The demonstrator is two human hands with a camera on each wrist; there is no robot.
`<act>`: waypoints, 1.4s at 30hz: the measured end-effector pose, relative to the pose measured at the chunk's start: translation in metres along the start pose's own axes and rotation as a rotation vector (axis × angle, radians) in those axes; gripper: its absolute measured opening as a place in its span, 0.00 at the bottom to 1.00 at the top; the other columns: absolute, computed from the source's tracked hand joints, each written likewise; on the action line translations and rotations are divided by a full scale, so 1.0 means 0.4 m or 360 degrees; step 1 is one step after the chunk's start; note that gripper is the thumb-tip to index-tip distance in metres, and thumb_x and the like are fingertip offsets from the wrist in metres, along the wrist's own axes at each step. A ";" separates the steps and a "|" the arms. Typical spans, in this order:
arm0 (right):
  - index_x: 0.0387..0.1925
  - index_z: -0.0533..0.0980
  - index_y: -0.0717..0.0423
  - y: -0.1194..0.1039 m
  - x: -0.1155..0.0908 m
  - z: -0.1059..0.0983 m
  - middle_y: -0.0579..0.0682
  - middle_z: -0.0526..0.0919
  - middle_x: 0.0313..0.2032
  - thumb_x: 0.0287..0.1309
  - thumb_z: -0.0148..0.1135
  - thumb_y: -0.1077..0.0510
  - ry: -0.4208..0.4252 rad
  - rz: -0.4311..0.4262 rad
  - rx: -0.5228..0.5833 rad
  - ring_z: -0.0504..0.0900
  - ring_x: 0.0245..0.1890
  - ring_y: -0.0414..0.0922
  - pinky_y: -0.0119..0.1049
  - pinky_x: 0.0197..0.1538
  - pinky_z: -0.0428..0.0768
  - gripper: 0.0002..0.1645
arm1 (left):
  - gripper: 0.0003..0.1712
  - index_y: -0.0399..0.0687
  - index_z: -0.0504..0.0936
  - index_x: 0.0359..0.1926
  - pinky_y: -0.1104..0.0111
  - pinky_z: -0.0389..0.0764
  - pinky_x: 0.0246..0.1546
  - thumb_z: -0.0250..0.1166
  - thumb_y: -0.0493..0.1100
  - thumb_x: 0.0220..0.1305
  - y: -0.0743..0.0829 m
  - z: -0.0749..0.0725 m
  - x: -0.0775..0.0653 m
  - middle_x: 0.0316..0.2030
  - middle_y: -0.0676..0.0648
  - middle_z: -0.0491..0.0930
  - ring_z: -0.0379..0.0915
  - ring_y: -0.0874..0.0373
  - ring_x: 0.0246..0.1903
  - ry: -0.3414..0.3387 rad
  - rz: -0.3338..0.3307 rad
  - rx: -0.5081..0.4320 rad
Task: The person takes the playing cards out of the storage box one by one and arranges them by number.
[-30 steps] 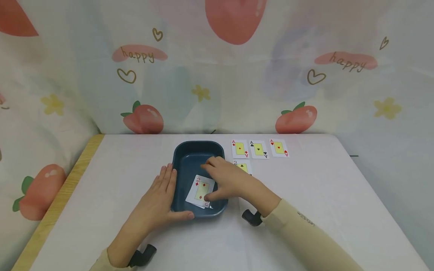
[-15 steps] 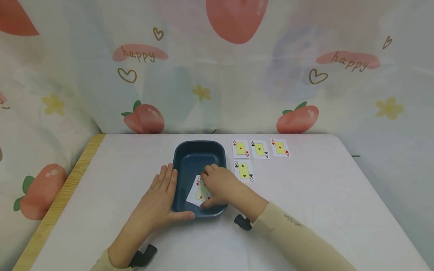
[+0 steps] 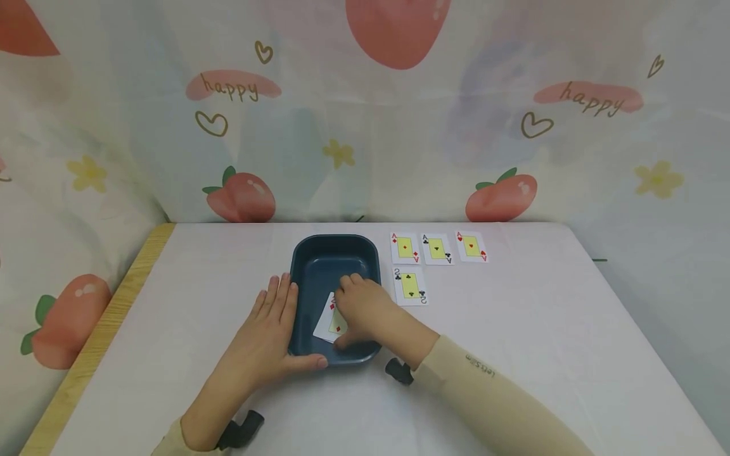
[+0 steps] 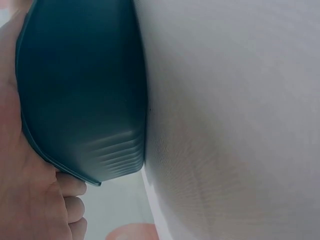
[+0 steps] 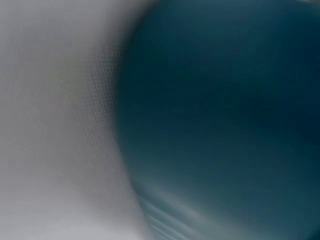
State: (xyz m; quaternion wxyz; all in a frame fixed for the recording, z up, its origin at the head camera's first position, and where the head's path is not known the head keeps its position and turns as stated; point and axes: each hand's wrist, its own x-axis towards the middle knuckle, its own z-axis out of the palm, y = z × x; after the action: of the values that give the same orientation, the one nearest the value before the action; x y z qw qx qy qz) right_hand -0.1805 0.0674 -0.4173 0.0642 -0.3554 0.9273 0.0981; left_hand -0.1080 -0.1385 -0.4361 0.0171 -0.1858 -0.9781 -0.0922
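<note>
A dark blue rectangular tray (image 3: 322, 252) stands on the white tablecloth, and the left wrist view shows its outer wall (image 4: 85, 75). My left hand (image 3: 259, 345) lies along its left side, fingers straight against the rim and thumb at the near edge. My right hand (image 3: 367, 310) reaches over the right rim with curled fingers. It grips at the right part of a two of diamonds playing card (image 3: 327, 324) in the tray; the fingertips are hidden. In the right wrist view only the tray's wall (image 5: 210, 125) and cloth show, without the hand.
Right of the tray lie an ace of diamonds (image 3: 405, 247), an ace of clubs (image 3: 437, 249) and an ace of hearts (image 3: 471, 246) in a row. Below the first is a two of clubs (image 3: 410, 286). A patterned curtain (image 3: 399, 145) hangs behind the table.
My right hand has moved left and slightly down over the two of diamonds, its spread fingers curling in. The two of clubs has come into full view. My left hand stays put.
</note>
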 end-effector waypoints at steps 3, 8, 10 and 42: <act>0.58 0.78 0.59 0.002 0.002 0.000 0.52 0.78 0.49 0.37 0.72 0.23 0.0011 -0.0005 0.0024 0.72 0.46 0.46 0.39 0.54 0.80 0.55 | 0.80 0.33 0.48 0.77 0.48 0.47 0.76 0.51 0.91 0.41 0.000 -0.001 0.001 0.79 0.36 0.39 0.33 0.40 0.78 0.0004 0.0005 -0.0006; 0.58 0.77 0.59 0.003 0.003 0.003 0.52 0.79 0.48 0.37 0.73 0.25 0.0025 -0.0017 0.0075 0.73 0.45 0.45 0.40 0.54 0.80 0.54 | 0.80 0.33 0.48 0.77 0.48 0.47 0.76 0.50 0.92 0.41 0.000 -0.001 0.003 0.79 0.36 0.39 0.32 0.41 0.78 0.0000 0.0004 -0.0018; 0.58 0.78 0.59 0.003 0.005 0.003 0.52 0.79 0.48 0.38 0.72 0.26 0.0028 -0.0016 0.0089 0.74 0.44 0.45 0.40 0.54 0.80 0.53 | 0.80 0.33 0.48 0.77 0.48 0.47 0.76 0.50 0.91 0.41 0.000 -0.001 0.003 0.79 0.36 0.39 0.32 0.41 0.78 -0.0001 0.0004 -0.0023; 0.61 0.75 0.54 0.047 0.013 -0.032 0.50 0.77 0.54 0.37 0.75 0.29 0.0083 -0.0039 0.0183 0.73 0.50 0.46 0.42 0.60 0.77 0.53 | 0.79 0.34 0.47 0.77 0.48 0.48 0.75 0.60 0.87 0.42 0.001 -0.001 0.001 0.79 0.37 0.38 0.33 0.41 0.78 -0.0005 -0.0014 -0.0104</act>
State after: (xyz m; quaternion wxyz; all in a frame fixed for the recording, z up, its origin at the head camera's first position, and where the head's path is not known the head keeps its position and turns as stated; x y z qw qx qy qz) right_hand -0.1976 0.0747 -0.4033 0.0616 -0.3649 0.9284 0.0345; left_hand -0.1082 -0.1379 -0.4354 0.0091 -0.1820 -0.9754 -0.1240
